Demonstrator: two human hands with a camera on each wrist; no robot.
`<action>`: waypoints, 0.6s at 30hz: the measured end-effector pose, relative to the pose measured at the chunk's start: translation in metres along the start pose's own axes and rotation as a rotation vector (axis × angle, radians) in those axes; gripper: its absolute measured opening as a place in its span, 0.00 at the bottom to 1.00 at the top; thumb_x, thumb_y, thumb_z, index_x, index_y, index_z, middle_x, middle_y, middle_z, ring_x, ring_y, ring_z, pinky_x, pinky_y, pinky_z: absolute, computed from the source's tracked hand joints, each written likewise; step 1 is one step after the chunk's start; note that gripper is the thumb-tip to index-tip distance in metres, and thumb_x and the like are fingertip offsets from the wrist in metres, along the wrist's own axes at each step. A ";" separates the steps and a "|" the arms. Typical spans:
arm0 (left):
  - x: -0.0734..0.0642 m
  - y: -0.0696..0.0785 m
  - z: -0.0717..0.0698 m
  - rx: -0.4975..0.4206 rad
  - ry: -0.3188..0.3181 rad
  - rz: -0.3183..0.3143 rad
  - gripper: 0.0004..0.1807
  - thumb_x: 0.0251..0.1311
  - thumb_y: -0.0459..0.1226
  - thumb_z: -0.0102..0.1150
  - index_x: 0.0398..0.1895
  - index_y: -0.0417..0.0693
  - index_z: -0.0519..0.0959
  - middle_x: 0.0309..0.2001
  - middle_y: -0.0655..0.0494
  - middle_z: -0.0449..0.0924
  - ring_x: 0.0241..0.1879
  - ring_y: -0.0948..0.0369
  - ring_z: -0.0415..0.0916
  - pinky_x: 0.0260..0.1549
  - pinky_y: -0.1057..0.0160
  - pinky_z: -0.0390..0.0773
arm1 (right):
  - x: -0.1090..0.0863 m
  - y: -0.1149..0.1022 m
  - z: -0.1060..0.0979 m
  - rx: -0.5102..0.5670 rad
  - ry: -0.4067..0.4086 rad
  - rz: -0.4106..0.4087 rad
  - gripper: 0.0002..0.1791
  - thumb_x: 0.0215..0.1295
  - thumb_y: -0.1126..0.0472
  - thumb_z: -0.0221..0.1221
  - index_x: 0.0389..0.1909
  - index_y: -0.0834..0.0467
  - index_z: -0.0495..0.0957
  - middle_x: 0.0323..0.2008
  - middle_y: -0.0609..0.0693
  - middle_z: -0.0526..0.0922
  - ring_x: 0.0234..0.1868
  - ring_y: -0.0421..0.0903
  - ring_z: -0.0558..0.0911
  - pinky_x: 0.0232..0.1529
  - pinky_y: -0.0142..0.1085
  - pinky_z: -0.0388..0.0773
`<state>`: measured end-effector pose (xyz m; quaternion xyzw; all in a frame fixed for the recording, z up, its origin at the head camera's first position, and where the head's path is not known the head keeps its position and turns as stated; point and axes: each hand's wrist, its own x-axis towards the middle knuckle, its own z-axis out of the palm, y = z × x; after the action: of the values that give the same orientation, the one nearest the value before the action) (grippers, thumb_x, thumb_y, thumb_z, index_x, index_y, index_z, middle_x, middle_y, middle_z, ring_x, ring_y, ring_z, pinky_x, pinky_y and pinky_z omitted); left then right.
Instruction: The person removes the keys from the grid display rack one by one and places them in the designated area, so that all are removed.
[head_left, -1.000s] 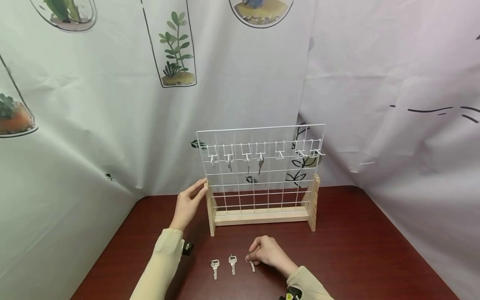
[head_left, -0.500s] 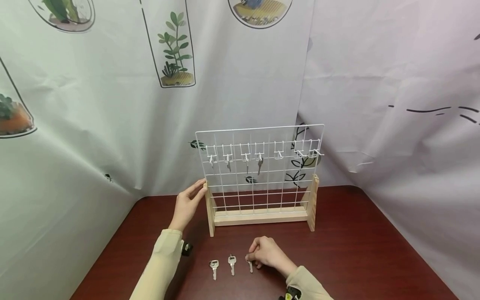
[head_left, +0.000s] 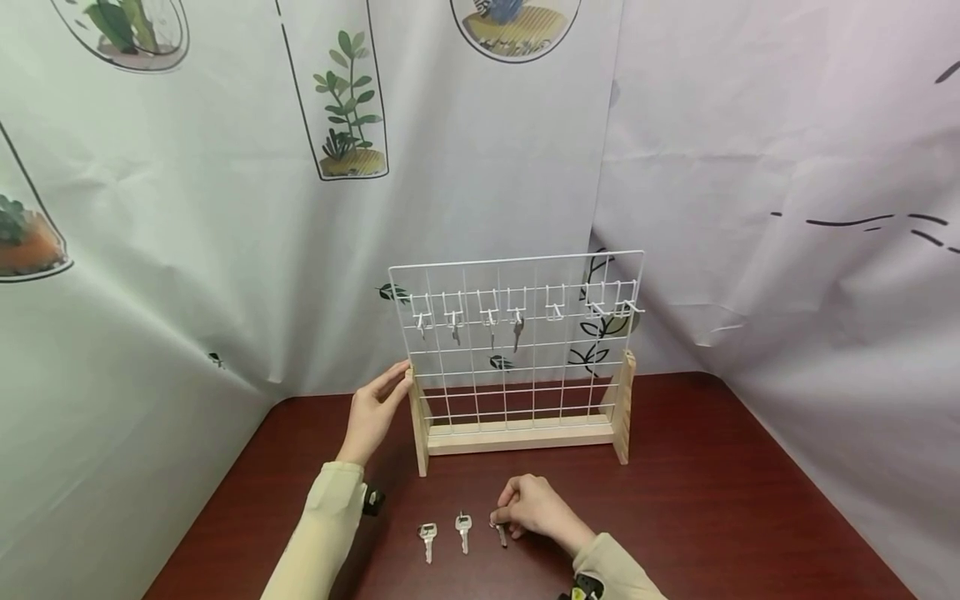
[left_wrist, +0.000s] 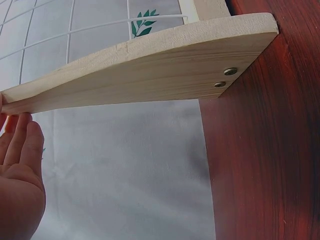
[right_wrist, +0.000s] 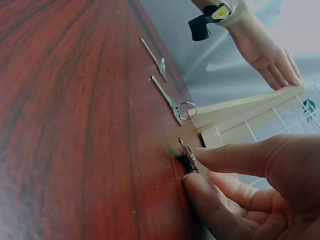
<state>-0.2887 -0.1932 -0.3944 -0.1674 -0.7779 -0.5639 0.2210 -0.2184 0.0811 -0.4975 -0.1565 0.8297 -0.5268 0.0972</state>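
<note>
A white wire-grid rack with a pale wooden base [head_left: 521, 439] stands on the table. My left hand [head_left: 371, 412] holds the top of its left wooden upright [left_wrist: 145, 75] between thumb and fingers. In front of the rack, my right hand [head_left: 540, 510] pinches a small silver key [head_left: 502, 536] by its head and ring, low at the table; the fingertips partly cover it. In the right wrist view this key [right_wrist: 188, 154] sits between thumb and index finger. To its left lie two more silver keys, a middle one [head_left: 463, 533] and a left one [head_left: 428, 542].
White hooks line the grid's upper part. Keys hang on the left ones, including a darker key [head_left: 518, 332]; the three at the right, such as one hook [head_left: 555, 312], carry none. The dark red table [head_left: 720, 500] meets a printed white curtain [head_left: 480, 200] behind.
The key at my right fingertips has turned and tilted slightly, its shaft now looking narrower. Both hands have stayed in nearly the same places; the head view has shifted a little.
</note>
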 end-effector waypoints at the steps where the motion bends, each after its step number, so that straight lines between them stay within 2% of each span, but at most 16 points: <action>1: 0.000 0.000 0.000 0.000 0.000 0.002 0.20 0.68 0.33 0.63 0.61 0.34 0.79 0.63 0.41 0.77 0.65 0.50 0.71 0.55 0.77 0.72 | 0.000 0.000 -0.001 0.006 -0.003 0.002 0.10 0.53 0.68 0.73 0.24 0.61 0.79 0.16 0.48 0.81 0.13 0.37 0.77 0.16 0.34 0.81; 10: 0.000 0.000 0.000 -0.016 0.006 0.014 0.20 0.68 0.32 0.63 0.60 0.34 0.79 0.62 0.41 0.77 0.64 0.48 0.72 0.55 0.76 0.73 | 0.004 0.005 -0.018 0.032 -0.005 0.014 0.07 0.55 0.68 0.71 0.29 0.64 0.81 0.21 0.48 0.82 0.18 0.42 0.80 0.20 0.36 0.83; 18: 0.000 0.000 0.000 -0.006 0.005 0.011 0.20 0.67 0.32 0.63 0.60 0.34 0.79 0.62 0.41 0.77 0.65 0.49 0.71 0.56 0.75 0.73 | 0.005 0.007 -0.039 0.021 0.001 0.005 0.13 0.58 0.65 0.70 0.40 0.69 0.82 0.27 0.48 0.84 0.26 0.45 0.83 0.27 0.38 0.84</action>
<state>-0.2888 -0.1927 -0.3943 -0.1707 -0.7746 -0.5657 0.2255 -0.2364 0.1148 -0.4869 -0.1529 0.8246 -0.5355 0.0999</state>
